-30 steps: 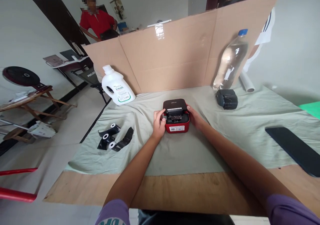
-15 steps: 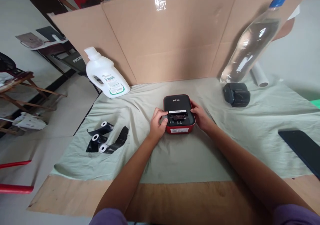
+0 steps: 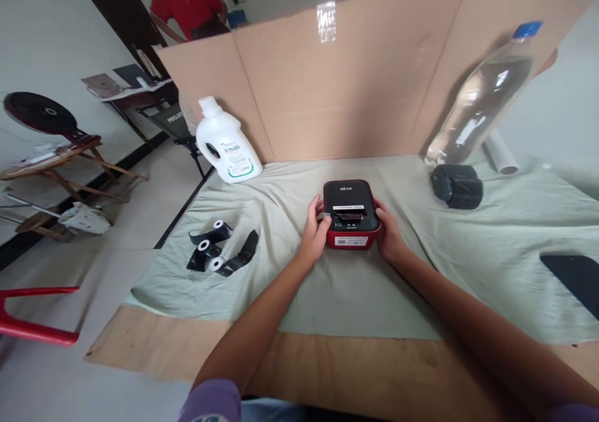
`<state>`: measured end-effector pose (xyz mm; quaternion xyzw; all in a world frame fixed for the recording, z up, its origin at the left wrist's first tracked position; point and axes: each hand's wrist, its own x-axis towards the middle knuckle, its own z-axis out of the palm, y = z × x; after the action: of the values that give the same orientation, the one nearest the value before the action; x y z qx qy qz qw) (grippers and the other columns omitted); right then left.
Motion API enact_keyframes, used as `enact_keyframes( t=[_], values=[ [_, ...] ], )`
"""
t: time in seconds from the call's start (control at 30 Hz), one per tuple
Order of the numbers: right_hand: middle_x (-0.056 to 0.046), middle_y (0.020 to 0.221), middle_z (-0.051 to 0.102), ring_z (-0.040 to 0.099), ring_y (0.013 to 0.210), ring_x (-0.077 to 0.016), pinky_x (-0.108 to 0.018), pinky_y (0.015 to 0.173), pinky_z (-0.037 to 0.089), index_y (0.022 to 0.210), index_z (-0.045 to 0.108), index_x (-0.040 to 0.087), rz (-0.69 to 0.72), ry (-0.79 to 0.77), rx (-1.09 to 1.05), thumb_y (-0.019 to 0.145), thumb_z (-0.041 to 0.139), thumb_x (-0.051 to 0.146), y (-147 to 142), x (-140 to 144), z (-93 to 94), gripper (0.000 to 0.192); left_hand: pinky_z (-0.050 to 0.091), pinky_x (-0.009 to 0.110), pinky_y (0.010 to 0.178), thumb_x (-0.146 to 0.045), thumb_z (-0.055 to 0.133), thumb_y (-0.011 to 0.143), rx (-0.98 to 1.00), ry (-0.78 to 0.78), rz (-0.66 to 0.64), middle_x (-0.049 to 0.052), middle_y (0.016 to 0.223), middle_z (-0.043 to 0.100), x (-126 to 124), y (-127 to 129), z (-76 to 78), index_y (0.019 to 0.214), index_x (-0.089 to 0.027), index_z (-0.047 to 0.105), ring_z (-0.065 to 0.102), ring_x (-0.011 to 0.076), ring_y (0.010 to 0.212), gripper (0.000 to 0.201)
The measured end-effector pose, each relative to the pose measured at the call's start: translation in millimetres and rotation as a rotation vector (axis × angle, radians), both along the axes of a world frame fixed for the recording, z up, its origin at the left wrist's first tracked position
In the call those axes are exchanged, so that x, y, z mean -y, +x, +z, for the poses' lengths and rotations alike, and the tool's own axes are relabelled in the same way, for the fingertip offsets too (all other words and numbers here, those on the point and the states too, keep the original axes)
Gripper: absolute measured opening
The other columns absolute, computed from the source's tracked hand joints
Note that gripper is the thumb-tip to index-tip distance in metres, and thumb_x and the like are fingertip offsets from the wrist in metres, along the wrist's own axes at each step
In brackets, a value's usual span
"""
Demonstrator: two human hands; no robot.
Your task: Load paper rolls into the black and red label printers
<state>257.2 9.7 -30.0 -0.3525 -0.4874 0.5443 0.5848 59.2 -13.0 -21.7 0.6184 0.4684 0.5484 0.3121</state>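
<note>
- Head view: your left hand (image 3: 314, 230) and right hand (image 3: 389, 235) clasp the red-and-black label printer (image 3: 350, 215) from both sides, fingers curled against its casing, left thumb on its top.
- The printer sits on the pale green cloth (image 3: 290, 185), mid-table, before the cardboard screen (image 3: 355, 91).
- Three black ribbon rolls (image 3: 216, 255) lie well left; a white detergent bottle (image 3: 227, 141) and a clear water bottle (image 3: 482, 97) lean on the cardboard.

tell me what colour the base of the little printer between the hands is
Red, under a black lid, on the printer; the head view shows it.
</note>
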Motion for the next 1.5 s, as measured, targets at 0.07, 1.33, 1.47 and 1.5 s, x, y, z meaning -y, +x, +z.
enact_keyframes(
  t=[0.07,1.33,1.47,1.5],
  values=[
    [0.003,0.15,0.053,0.042,0.145,-0.029,-0.055,0.123,0.03,0.145,0.049,0.039,0.023,0.041,0.065,0.09,0.057,0.057,-2,21,-1.8,0.058,0.038,0.046,0.118,-0.037,0.046,0.099,0.094,-0.164,-0.026,0.009,0.152,0.049,4,3,-0.5,0.15,-0.026,0.04,0.044,0.0246,0.143,0.053],
    [-0.012,0.141,0.06,0.061,0.125,-0.0306,-0.05,0.107,0.048,0.135,0.058,0.025,0.067,0.365,0.981,0.086,0.058,0.048,-20,-66,-10.3,0.054,0.049,0.028,0.087,-0.021,0.047,0.091,-0.059,0.204,0.152,0.003,0.094,0.071,2,-133,92.0,0.087,-0.02,0.068,0.064,0.0171,0.093,0.021],
    [-0.017,0.123,0.067,0.06,0.121,-0.0325,-0.051,0.106,0.045,0.118,0.063,0.02,-0.513,0.357,1.224,0.085,0.059,0.038,116,-36,11.0,0.038,0.043,0.039,0.108,-0.036,0.049,0.098,-0.758,0.066,-0.505,0.007,0.131,0.067,31,-27,54.9,0.12,-0.023,0.069,0.061,0.0228,0.121,0.032],
    [-0.018,0.123,0.066,0.057,0.124,-0.0321,-0.051,0.108,0.043,0.118,0.062,0.019,-0.654,0.33,1.271,0.085,0.06,0.036,140,-29,21.4,0.037,0.036,0.044,0.115,-0.04,0.049,0.099,-0.884,0.077,-0.584,0.009,0.143,0.059,37,-7,43.5,0.13,-0.024,0.064,0.054,0.0254,0.133,0.038]
  ],
)
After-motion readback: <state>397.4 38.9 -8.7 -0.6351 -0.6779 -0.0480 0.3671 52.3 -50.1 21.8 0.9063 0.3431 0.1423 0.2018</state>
